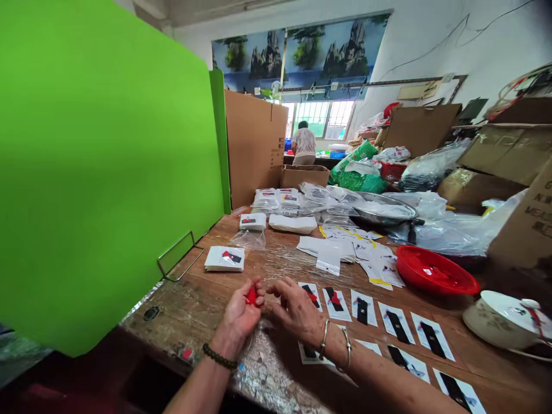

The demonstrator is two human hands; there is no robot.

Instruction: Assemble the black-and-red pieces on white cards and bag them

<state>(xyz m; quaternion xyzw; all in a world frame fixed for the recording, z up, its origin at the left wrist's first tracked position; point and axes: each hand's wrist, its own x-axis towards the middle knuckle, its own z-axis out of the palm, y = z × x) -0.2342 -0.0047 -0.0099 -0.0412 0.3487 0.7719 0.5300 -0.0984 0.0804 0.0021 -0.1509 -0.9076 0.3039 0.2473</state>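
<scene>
Red: small piece [250, 295] near the front edge of the brown, wood-grained desk [190, 299]; basin [440, 288] toward its right edge. Black: strips [363, 317] on white cards [344, 310]. Plain green: panel [107, 172] along the left edge. Cream, floral-patterned: lidded pot [487, 322] by the right edge.

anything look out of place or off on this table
The white lidded pot at the table's right looks odd, being crockery beside rows of cards. A small red patch by the front edge stands out too, scrap or stain, I can't tell. One white card juts askew from its pile.
</scene>
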